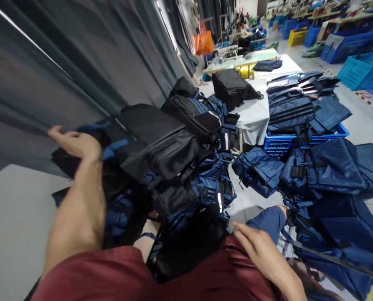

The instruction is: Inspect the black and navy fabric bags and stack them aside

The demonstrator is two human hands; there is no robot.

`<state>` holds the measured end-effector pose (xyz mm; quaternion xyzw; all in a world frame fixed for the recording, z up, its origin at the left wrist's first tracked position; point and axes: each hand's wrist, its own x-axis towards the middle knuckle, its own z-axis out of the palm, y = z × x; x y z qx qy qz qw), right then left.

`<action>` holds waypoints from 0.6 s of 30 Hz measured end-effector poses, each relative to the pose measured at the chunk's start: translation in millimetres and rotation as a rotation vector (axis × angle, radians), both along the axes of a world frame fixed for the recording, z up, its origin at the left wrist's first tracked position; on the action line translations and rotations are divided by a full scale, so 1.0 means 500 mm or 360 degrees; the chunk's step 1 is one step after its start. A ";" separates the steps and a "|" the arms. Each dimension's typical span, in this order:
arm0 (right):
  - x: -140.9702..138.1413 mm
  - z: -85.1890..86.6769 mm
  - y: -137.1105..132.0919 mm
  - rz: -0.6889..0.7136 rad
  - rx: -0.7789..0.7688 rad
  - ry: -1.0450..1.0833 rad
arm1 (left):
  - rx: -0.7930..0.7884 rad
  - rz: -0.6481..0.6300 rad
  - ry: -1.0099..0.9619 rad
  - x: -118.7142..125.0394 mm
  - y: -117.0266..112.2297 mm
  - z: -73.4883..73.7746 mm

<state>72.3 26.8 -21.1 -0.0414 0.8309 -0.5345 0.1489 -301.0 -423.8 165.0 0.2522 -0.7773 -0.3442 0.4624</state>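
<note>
My left hand reaches out over the left end of a heap of black and navy bags, beside the grey curtain. Its fingers are stretched out and no object shows in it. My right hand hangs low in front of my dark red shirt, fingers extended, with nothing visible in it. A large black backpack lies on top of the heap between my hands. Another black backpack with blue straps and a reflective strip lies behind it. Whether my left hand touches the bags I cannot tell.
Navy bags cover the floor on the right. A blue crate holds more navy bags. Close to my right hand is another person's navy sleeve. A black bag rests on a white-covered table. Grey curtains hang left.
</note>
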 end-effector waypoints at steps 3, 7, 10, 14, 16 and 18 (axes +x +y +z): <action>0.098 -0.134 0.099 -0.0597 0.0159 -0.0275 | -0.0339 -0.0092 -0.0300 0.039 0.074 -0.163; 0.264 -0.252 0.192 -0.1059 0.0309 -0.0560 | -0.0988 -0.0717 -0.1088 0.092 0.176 -0.373; 0.362 -0.272 0.205 -0.1329 0.0295 -0.0737 | -0.1198 -0.0773 -0.1498 0.089 0.205 -0.447; 0.404 -0.278 0.166 -0.1556 -0.0003 -0.0933 | -0.1183 -0.0591 -0.1625 0.030 0.237 -0.461; 0.397 -0.290 0.144 -0.1617 -0.0132 -0.0965 | -0.1223 -0.0788 -0.1418 0.010 0.286 -0.472; 0.389 -0.305 0.130 -0.1663 -0.0156 -0.0986 | -0.1293 -0.1166 -0.1247 0.013 0.362 -0.502</action>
